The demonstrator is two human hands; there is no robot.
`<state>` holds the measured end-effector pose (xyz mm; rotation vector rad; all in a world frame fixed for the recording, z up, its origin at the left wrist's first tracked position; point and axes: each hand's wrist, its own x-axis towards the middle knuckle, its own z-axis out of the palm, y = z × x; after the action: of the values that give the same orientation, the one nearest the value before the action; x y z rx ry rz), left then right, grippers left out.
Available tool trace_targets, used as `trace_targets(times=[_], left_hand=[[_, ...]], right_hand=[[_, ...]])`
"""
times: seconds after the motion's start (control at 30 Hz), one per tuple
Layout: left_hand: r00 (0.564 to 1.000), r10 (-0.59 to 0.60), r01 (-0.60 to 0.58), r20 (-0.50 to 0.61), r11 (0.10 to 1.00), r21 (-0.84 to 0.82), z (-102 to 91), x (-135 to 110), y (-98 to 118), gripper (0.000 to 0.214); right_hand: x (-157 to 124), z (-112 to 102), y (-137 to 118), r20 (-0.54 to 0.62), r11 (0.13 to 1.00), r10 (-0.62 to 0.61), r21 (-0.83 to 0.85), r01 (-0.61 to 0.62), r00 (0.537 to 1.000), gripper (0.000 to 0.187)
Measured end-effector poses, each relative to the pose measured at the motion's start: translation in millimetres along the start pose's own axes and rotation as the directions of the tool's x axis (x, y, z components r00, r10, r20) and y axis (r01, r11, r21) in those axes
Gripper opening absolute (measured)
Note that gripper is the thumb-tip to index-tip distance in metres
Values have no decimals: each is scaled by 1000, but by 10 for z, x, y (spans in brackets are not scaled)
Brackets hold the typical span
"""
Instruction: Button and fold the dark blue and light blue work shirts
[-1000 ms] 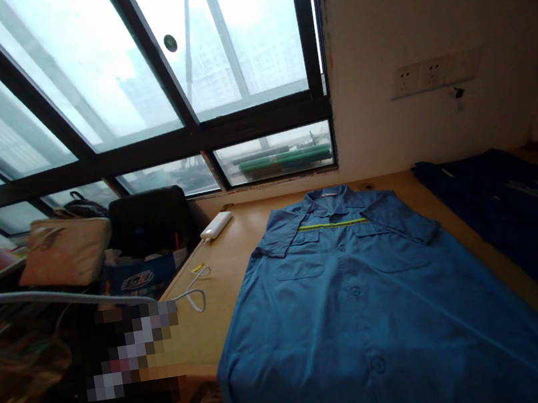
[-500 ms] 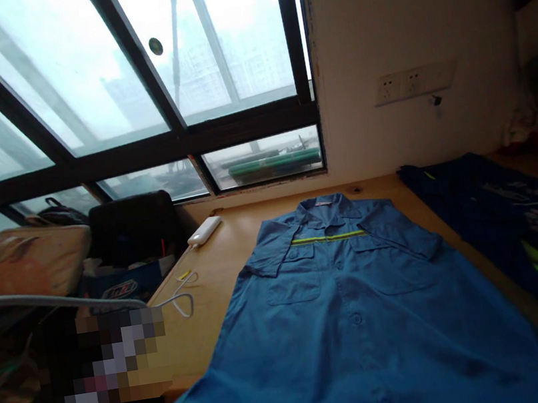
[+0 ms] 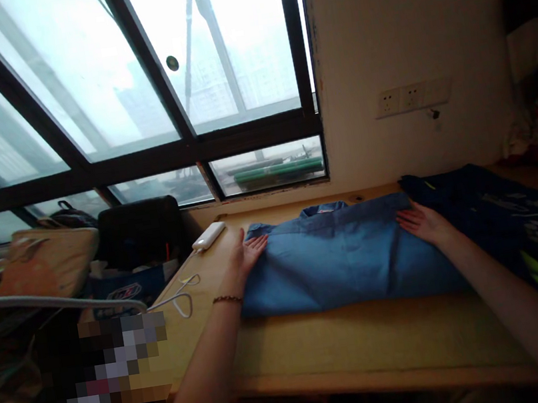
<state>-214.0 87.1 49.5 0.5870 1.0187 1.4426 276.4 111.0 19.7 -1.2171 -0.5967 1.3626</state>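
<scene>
A blue work shirt (image 3: 338, 258) lies on the wooden table, folded over with its lower part brought up toward the collar. Only the back of the collar shows above the fold; the chest pockets and yellow stripe are hidden. At its upper left corner is my left hand (image 3: 251, 255), thumb up and fingers stretched flat against the cloth. My right hand (image 3: 421, 222) is at the upper right corner, its fingers extended over the fabric. Both hands look open, with no cloth visibly gripped.
A dark navy garment (image 3: 508, 213) with yellow-green strips lies on the right of the table (image 3: 361, 342). A white device (image 3: 209, 236) with a cable (image 3: 183, 302) sits at the back left. Bags (image 3: 48, 261) and a black chair back (image 3: 143, 240) stand beyond the left edge.
The shirt, spread out to the front edge before, is now folded up toward the collar. Both hands have come into view at its upper corners. The camera view has shifted slightly.
</scene>
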Motion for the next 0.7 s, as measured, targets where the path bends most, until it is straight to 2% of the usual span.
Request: trace_targets(times=[0.07,0.13,0.27,0.33,0.37,0.43,0.5,0.53,0.6,0.7], left_hand=[[997,22,2,-79,954,300,-42,246,-104,55],[991,92,-35,-101,886,462,-90,428,-180,50],[973,232,-162,-13,717,678,-163,676,-189,45],[964,260,-213,61,612,762,-178,781,-164,49],[960,263,-233,95,562,793,-180,834,-157,52],[957,253,-250,142,474,844,-174,942,-159,57],[960,232,-244,160,399,884,-161,1046,-171,60],[961,221,-239,166,365,900,-153,1093,-175,60],[963,202,-235,178,306,923,-134,1166,-168,60],[963,179,-241,201,238,941,-89,1201,-104,56]], right_hand=[[245,111,148,-91,986,-13,-164,-2,996,11],[428,135,263,-134,966,-63,-258,27,989,3],[727,133,266,-124,911,-185,-392,123,975,9],[886,146,207,-63,850,-268,-484,206,961,18],[967,152,183,5,783,-324,-560,271,946,24],[1115,154,168,198,559,-398,-722,407,896,34],[1227,143,192,345,351,-380,-804,479,858,37],[1265,138,210,368,311,-361,-819,482,857,36],[1304,137,236,368,313,-340,-824,473,865,36],[1298,182,203,267,445,-328,-803,398,906,46]])
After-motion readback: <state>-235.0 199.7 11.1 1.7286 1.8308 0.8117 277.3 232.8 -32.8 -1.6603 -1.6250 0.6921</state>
